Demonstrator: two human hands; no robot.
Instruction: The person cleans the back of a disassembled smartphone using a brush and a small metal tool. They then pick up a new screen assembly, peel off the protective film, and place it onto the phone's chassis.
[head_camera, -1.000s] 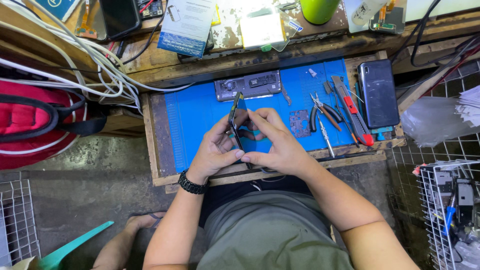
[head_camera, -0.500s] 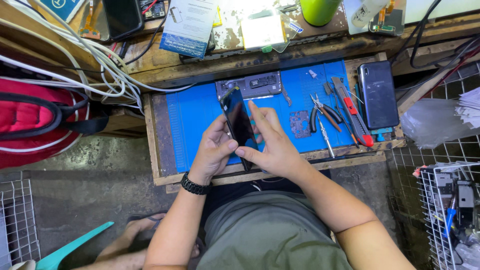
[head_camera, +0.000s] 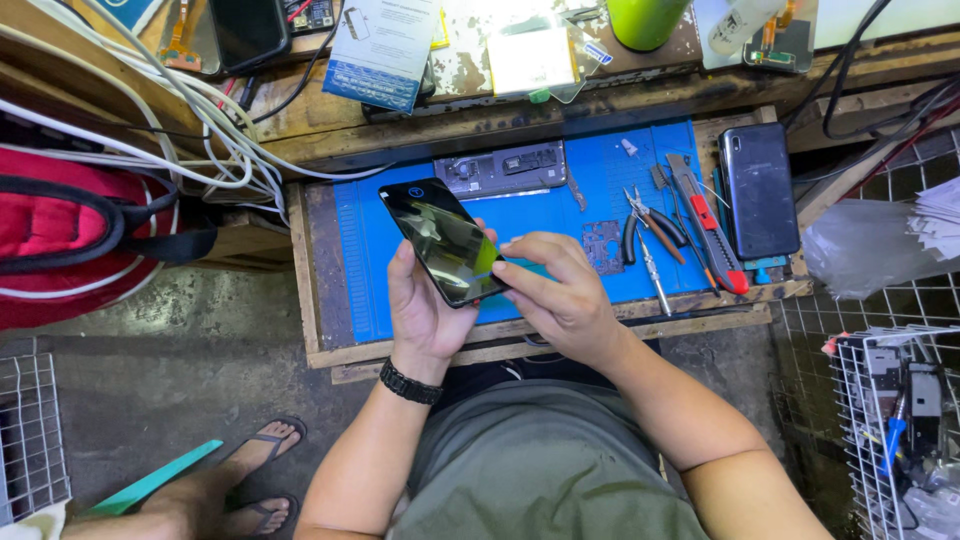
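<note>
My left hand (head_camera: 420, 310) grips a black smartphone (head_camera: 443, 240), screen up and tilted, over the blue work mat (head_camera: 365, 250). My right hand (head_camera: 560, 295) touches the phone's lower right edge with its fingertips. A black watch sits on my left wrist. An opened phone frame (head_camera: 500, 170) lies at the back of the mat. A small metal plate (head_camera: 603, 245) rests right of my right hand.
Pliers (head_camera: 645, 215), a screwdriver (head_camera: 655, 275) and a red utility knife (head_camera: 705, 225) lie on the mat's right side, beside another dark phone (head_camera: 758, 190). White cables (head_camera: 200, 130) and a red bag (head_camera: 70, 230) are at left. Wire baskets (head_camera: 890, 420) stand at right.
The phone was held edge-on between both hands a second ago. It has since been turned screen up and shifted left, lying flat in my left hand.
</note>
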